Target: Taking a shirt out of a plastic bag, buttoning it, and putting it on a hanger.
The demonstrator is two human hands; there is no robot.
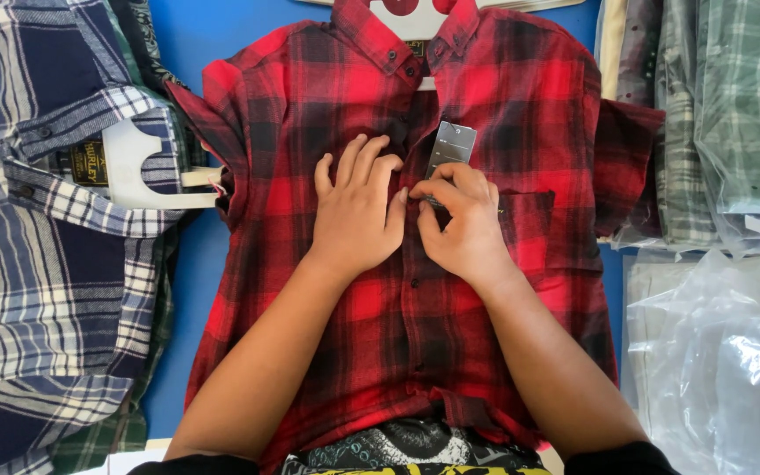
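A red and black plaid shirt (345, 97) lies face up on a blue surface (213, 26), collar at the top. My left hand (358, 207) rests flat on the shirt's chest, fingers together, just left of the button line. My right hand (464, 224) sits beside it at the placket, thumb and forefinger pinched at the fabric below a grey hang tag (450, 145). A chest pocket (529, 224) lies right of my right hand.
A blue and white plaid shirt (37, 264) on a white hanger (134, 171) lies at the left. Folded green and grey plaid shirts in clear bags (732, 114) are stacked at the right, with loose clear plastic bags (723, 352) below them.
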